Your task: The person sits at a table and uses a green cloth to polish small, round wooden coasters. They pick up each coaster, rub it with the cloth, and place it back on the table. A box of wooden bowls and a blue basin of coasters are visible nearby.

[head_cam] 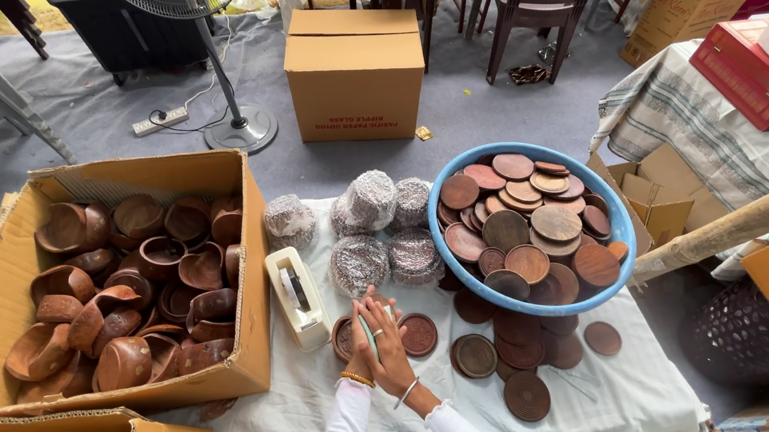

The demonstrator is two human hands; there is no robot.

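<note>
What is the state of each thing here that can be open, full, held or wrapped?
Cardboard box: open, full of wooden bowls.
Blue basin: heaped with wooden lids.
Bundles: wrapped, set together.
Closed carton: shut, on floor.
Left hand and right hand: pressed together around something pale.
Tape dispenser: untouched.

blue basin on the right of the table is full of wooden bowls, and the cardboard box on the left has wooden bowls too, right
Not quite. In the head view the blue basin is full of flat round wooden lids, not bowls. The wooden bowls are only in the cardboard box on the left of the table.
</note>
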